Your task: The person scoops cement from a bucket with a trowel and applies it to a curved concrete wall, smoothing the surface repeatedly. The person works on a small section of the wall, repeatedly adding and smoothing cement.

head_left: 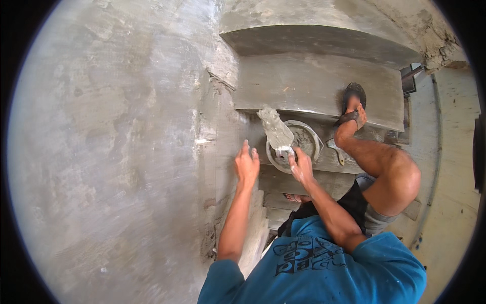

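Observation:
My right hand (pixel 301 166) is closed round the handle of a trowel (pixel 285 149). Wet grey mortar (pixel 276 127) covers its blade, which points away from me and slightly left. Beneath the trowel stands a round bucket (pixel 317 154) holding more grey mortar (pixel 304 139); the blade and my hand hide part of its rim. To the left, my left hand (pixel 247 164) is raised with its fingers stretched out and nothing in it. It is near the rough edge strip of the wall (pixel 221 152), and I cannot tell whether it touches.
Grey cement stairs (pixel 314 83) rise ahead, with my sandalled right foot (pixel 353 109) on a higher step. A brush (pixel 336 150) lies right of the bucket. A broad plastered wall (pixel 111 152) fills the left side. Rough mortar (pixel 443 48) clings at the upper right.

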